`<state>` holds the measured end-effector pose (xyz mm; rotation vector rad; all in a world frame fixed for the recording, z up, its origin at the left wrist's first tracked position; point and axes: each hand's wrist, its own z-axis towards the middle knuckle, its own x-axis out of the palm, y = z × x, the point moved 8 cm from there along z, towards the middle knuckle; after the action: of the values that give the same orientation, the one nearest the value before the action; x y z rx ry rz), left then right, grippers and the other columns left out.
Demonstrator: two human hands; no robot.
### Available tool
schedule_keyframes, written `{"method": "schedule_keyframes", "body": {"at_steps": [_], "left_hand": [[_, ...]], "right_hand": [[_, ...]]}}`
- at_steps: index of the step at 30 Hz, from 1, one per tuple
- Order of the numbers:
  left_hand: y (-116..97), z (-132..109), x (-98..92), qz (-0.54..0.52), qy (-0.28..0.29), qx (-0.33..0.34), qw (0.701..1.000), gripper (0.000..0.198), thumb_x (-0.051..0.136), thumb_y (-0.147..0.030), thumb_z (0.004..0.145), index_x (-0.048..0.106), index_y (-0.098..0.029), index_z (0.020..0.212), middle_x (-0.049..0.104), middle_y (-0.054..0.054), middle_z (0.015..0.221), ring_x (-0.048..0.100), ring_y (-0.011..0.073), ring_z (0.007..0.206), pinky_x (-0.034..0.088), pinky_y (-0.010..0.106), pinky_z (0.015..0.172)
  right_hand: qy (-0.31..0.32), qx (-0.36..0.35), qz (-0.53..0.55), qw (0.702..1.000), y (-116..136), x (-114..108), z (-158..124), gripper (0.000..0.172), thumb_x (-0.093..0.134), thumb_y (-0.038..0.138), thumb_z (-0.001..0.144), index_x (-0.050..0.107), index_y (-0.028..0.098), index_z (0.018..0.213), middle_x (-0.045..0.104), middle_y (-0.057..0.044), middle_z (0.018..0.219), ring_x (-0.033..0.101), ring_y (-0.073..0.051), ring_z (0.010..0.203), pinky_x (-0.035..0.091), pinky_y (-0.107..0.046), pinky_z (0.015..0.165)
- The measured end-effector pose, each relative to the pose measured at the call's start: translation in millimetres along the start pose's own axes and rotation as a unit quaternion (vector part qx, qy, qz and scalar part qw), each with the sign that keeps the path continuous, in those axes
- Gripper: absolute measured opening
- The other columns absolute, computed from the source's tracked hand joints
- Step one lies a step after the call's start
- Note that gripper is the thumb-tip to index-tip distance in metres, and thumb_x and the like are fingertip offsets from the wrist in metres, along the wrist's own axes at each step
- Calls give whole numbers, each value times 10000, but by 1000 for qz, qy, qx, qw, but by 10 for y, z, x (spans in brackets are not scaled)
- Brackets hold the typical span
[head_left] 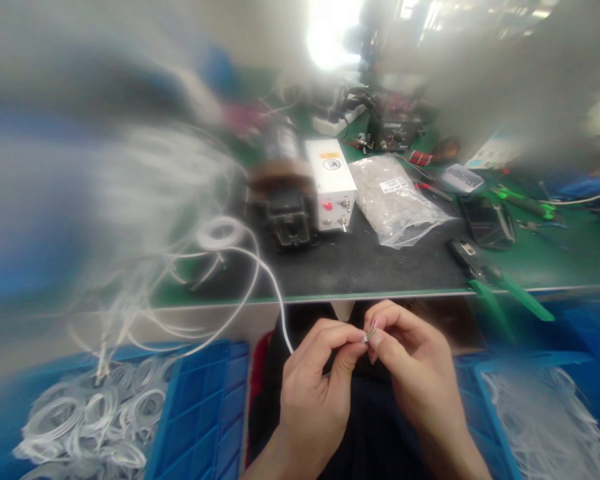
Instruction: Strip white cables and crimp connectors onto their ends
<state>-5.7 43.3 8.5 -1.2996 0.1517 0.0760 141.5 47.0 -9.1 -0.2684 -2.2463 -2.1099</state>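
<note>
Cable (281,308), white and thin, runs from a coil (205,235) by the surface's (580,260) near edge, on the left, down over that edge to the left hand (317,380). The left hand looks pinched tight on the cable's end, just off the middle of the near edge. The right hand (417,373) pinches a tiny metal bit (371,335) there, fingertips close together. This end looks not done yet; I can't tell if the bit is joined on. More coils lie in the left bin (205,393). The pliers (525,297) poke over the near edge, toward the right, unused.
</note>
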Motion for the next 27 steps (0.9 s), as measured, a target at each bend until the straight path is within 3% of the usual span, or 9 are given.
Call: {"method": "schedule_keyframes", "body": {"at_steps": [5, 12, 17, 20, 24, 27], "left_hand": [[107, -5, 0, -10, 7, -53, 999, 180, 634, -133, 1089, 728, -255, 995, 702, -48, 883, 685, 89, 802, 519, 177, 768], [313, -60, -94, -161, -45, -204, 965, 125, 719, -357, 1072, 744, -236, 1088, 762, -1, 901, 728, 137, 789, 581, 206, 721], [206, -62, -261, -181, -100, -168, 964, 105, 767, -322, 1045, 757, -225, 1085, 781, 16, 971, 749, 146, 896, 596, 211, 835], [85, -42, -324, -167, -102, -144, 970, 81, 764, -307, 1047, 758, -236, 1085, 774, 4, 953, 736, 131, 861, 590, 198, 813], [-68, 23, -375, -119, -97, -110, 982, 75, 732, -307, 1062, 765, -250, 1099, 794, 14, 1001, 753, 146, 915, 605, 204, 841], [-131, 40, -440, -67, -119, -74, 988, 100, 736, -282, 1051, 770, -250, 1139, 805, 33, 1074, 763, 174, 1017, 612, 223, 910]], "right_hand": [[11, 31, 44, 999, -77, 47, 1, 140, 765, 217, 998, 716, 223, 867, 635, 23, 893, 607, -112, 747, 516, -205, 692], [68, -13, -59, 996, 22, 127, 24, 116, 811, 306, 996, 746, 245, 1069, 731, -17, 1033, 706, -172, 909, 575, -253, 825], [165, -7, -77, 983, -65, 361, -57, 133, 709, 310, 1071, 767, 267, 1183, 789, -37, 1121, 740, -207, 1012, 575, -287, 930], [191, -31, -63, 979, -13, 488, -127, 157, 655, 293, 1100, 800, 283, 1160, 789, -20, 1047, 740, -195, 947, 575, -284, 913], [149, -46, -39, 987, 97, 416, -120, 150, 685, 278, 1082, 805, 273, 992, 772, 5, 894, 728, -174, 856, 570, -247, 822], [35, -107, -72, 991, 285, 122, -73, 145, 741, 256, 1042, 780, 269, 903, 751, 11, 861, 703, -163, 828, 553, -229, 767]]}}
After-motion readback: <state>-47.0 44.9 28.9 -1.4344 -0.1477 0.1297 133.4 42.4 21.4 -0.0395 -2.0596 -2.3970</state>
